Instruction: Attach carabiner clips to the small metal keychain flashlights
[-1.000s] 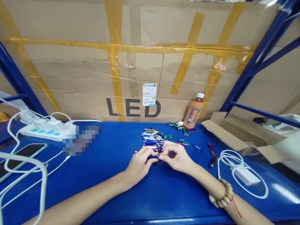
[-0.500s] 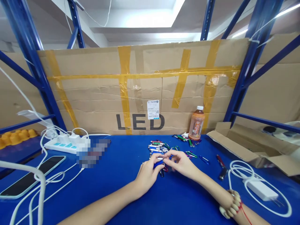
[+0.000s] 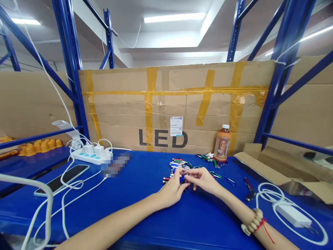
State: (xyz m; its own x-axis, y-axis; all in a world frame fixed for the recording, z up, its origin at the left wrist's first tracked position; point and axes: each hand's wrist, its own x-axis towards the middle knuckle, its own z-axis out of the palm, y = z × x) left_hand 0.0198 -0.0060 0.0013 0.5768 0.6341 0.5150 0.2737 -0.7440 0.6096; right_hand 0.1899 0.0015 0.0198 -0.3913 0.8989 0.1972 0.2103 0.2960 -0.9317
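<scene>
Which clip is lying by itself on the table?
The blue clip, right of the right hand; the green clips lie bunched closer to that hand.

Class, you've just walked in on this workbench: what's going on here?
A person is working with both hands over a blue tabletop. The left hand holds a small blue item, mostly hidden by the fingers, and the right hand's fingertips meet it; whether they grip it is unclear. Slim metallic tubes lie in a row just beyond. Farther back, a bottle stands upright; a phone lies off to the left.
</scene>
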